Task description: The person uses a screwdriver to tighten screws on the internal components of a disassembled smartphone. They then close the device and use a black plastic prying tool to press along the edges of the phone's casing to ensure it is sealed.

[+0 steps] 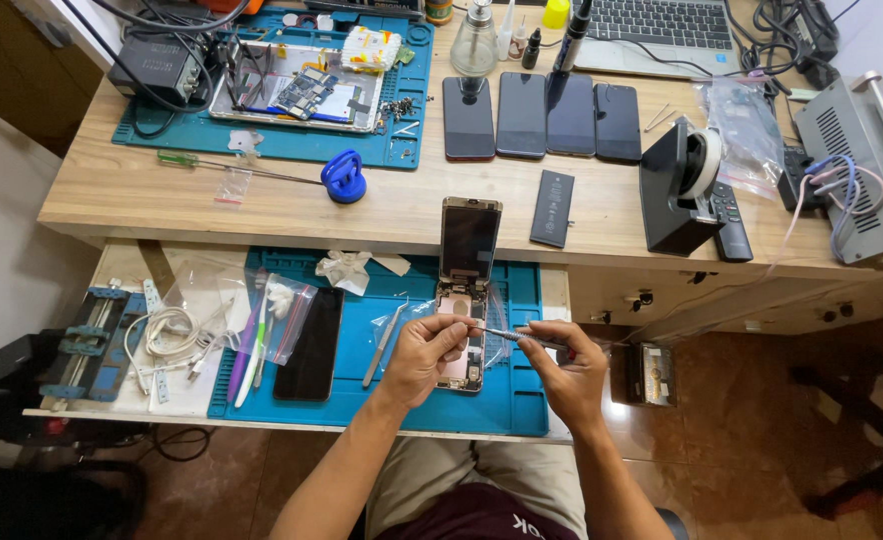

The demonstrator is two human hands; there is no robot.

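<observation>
The left hand (424, 352) and right hand (569, 368) both pinch a thin tool (518, 337), fingers curled; the open phone (464, 335) lies on the blue mat (517, 385) under them; a slip might scratch its tiny parts.

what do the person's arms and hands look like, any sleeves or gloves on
Both forearms are bare to the elbow, with no sleeves in view. The left hand and right hand wear no gloves, and no rings, watch or bands show on either. The fingernails look short.
</observation>
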